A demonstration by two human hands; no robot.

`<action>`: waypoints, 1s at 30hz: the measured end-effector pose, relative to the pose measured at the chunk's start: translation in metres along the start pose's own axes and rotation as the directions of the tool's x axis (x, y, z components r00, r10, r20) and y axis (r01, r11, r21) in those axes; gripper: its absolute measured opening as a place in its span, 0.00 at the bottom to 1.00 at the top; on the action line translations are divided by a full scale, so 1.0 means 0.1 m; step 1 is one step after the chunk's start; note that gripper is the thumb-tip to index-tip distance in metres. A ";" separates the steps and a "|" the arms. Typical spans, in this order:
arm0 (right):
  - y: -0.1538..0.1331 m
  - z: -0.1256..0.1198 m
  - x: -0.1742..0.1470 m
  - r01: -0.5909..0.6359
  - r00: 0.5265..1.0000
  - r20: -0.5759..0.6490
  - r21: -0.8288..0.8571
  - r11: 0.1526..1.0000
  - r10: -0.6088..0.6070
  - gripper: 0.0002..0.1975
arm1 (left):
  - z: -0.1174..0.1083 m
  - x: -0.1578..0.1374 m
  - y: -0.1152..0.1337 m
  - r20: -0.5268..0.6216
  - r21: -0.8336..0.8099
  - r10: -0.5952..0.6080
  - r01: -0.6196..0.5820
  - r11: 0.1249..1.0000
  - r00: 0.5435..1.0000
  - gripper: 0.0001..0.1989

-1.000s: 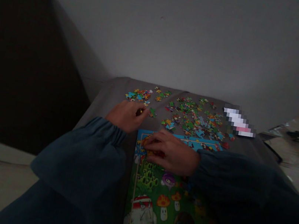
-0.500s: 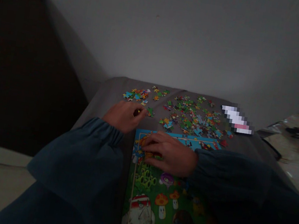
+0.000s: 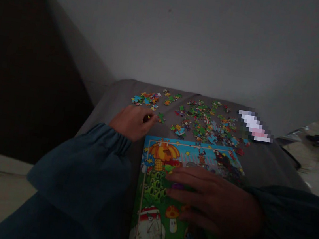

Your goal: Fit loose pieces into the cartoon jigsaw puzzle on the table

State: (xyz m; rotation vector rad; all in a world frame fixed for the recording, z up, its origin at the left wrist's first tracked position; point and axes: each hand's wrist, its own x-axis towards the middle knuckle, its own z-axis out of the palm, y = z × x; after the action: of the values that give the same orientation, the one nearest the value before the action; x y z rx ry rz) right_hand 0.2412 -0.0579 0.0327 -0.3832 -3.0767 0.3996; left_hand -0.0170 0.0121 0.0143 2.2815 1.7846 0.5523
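Observation:
My left hand (image 3: 133, 122) is closed just beyond the board's far left corner, with a small dark and yellow puzzle piece (image 3: 147, 118) mostly hidden in its pinched fingers. Over the colourful cartoon puzzle board (image 3: 150, 230) hovers my right hand (image 3: 213, 201), fingers spread and nothing visible in them. An orange pumpkin picture (image 3: 166, 151) shows at the board's far left part. A green puzzle piece (image 3: 161, 117) lies beside my left fingertips. The right hand and sleeve hide much of the board's right side.
Loose puzzle pieces lie in a large pile (image 3: 204, 120) and a smaller left pile (image 3: 146, 98) on the grey cloth surface (image 3: 111, 96). A blurred-out phone (image 3: 254, 127) rests at the right. Behind is a wall (image 3: 171, 37); a dark cabinet-like block (image 3: 25, 75) stands left.
My right hand has drawn back toward me and to the right from the board's far left corner, uncovering the pumpkin picture, and its fingers have spread. The left hand has hardly moved.

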 end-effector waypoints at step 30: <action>1.43 -0.23 -0.87 -0.534 0.573 -0.562 0.295 0.792 0.596 0.12 | 0.46 0.15 0.21 -0.077 0.184 0.081 -0.066 0.981 0.994 0.21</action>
State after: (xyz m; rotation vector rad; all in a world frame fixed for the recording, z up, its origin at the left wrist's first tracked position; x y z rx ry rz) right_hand 0.3612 0.0609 0.0199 -1.2341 -2.1868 0.3196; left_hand 0.0229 0.0248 -0.0173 2.4894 1.8660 0.5251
